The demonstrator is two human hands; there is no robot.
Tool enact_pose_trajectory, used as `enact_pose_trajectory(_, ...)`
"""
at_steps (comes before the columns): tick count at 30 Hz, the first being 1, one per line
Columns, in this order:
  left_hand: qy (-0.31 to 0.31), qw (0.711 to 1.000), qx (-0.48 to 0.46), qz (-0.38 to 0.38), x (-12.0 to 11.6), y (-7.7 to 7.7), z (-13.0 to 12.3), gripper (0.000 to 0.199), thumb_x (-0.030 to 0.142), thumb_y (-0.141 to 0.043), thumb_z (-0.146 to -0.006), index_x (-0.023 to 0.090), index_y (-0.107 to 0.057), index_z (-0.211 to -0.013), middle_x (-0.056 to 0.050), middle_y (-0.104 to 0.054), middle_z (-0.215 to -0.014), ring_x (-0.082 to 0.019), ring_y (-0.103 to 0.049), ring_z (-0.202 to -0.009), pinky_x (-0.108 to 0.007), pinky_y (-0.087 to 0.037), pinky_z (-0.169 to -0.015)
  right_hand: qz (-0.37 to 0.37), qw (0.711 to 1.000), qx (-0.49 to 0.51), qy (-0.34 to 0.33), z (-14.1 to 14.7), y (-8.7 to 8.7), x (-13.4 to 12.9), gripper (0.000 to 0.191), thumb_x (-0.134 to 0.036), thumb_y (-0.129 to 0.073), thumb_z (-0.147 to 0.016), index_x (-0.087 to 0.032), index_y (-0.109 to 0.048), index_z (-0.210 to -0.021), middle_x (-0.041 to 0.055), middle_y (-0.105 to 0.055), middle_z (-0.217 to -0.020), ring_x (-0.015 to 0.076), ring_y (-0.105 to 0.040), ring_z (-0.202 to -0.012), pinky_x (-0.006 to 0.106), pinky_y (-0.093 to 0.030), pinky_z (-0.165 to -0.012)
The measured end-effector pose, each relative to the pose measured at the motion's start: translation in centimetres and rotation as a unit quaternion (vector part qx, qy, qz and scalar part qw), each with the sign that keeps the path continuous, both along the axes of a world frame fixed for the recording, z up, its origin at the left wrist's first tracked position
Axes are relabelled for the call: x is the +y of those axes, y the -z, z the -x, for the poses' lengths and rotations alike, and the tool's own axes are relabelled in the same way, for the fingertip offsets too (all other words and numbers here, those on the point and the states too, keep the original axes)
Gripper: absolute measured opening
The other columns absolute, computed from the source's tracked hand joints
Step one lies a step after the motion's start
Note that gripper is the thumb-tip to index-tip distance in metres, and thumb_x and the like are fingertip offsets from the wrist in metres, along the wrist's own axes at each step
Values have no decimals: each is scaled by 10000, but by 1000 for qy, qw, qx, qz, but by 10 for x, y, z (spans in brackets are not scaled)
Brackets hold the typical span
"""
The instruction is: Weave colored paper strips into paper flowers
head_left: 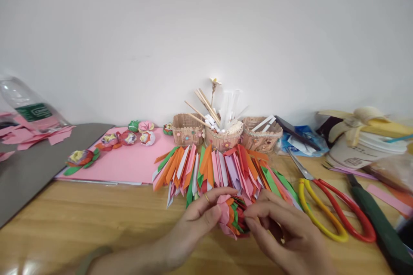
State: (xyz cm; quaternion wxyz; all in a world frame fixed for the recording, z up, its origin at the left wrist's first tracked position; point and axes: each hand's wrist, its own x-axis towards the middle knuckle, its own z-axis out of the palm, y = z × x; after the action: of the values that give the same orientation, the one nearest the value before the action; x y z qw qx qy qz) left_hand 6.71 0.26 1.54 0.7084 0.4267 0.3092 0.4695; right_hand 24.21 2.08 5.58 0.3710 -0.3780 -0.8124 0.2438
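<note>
A plain, pale grey-white wall [155,38] fills the upper half of the frame from side to side, smooth apart from a faint mark left of centre. It looks brightest low in the middle and dimmer toward the upper corners. Below it, a wooden tabletop [129,210], yellow-brown with a visible grain, spreads across the lower half. A dark grey flat surface [26,184] with a rounded corner covers the left edge. Soft light reflects in pale glossy patches at the lower left.
</note>
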Motion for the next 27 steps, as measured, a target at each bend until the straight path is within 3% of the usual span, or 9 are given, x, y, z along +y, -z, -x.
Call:
enact_pose_trajectory(4,-35,999,-8,-21,3,3,3,319,346,-486,-841,268,-552,-1143,-47,-579,-1059,-166,-523,-922,-291,-407,-808,93,993,46,49,-4,-5,3,211,-286,-510,-806,-224,-607,-628,-12,-564,-584,128,-537,-547,198,-411,-465)
enact_pose_trajectory(9,-50,998,-42,-19,5,2,3,313,292,-475,-855,256,-545,-1159,-42,-610,-1051,-146,-544,-917,-283,-379,-864,106,993,22,44,-5,-8,1,229,-290,-491,-819,-228,-646,-661,-1,-611,-614,144,-575,-586,217,-421,-505)
enact_pose_trajectory(15,-20,988,-148,41,6,-7,-1,331,300,-440,-869,230,-542,-1176,-76,-644,-965,-162,-600,-817,-296,-474,-715,84,995,41,47,-6,-4,2,190,-275,-489,-830,-234,-645,-729,13,-636,-679,153,-588,-627,214,-430,-487)
enact_pose_trajectory(20,-5,987,-136,90,7,-6,-2,379,391,-424,-859,180,-578,-1134,-80,-658,-830,-117,-604,-610,-245,-501,-582,35,999,39,-8,-3,0,2,119,-187,-530,-793,-236,-636,-816,2,-595,-637,123,-542,-538,205,-437,-456)
enact_pose_trajectory(24,19,985,-117,122,8,-5,-3,428,441,-398,-855,162,-575,-1127,-89,-663,-783,-123,-616,-576,-242,-511,-551,-3,998,45,-48,3,5,1,228,-111,-558,-744,-246,-593,-925,-9,-601,-681,106,-533,-528,192,-436,-445)
enact_pose_trajectory(27,28,984,-113,135,9,-4,-3,424,436,-411,-852,142,-583,-1105,-93,-664,-776,-114,-617,-564,-223,-516,-534,14,998,43,-48,5,7,0,267,-97,-562,-735,-248,-562,-956,-26,-594,-659,103,-542,-530,187,-455,-460)
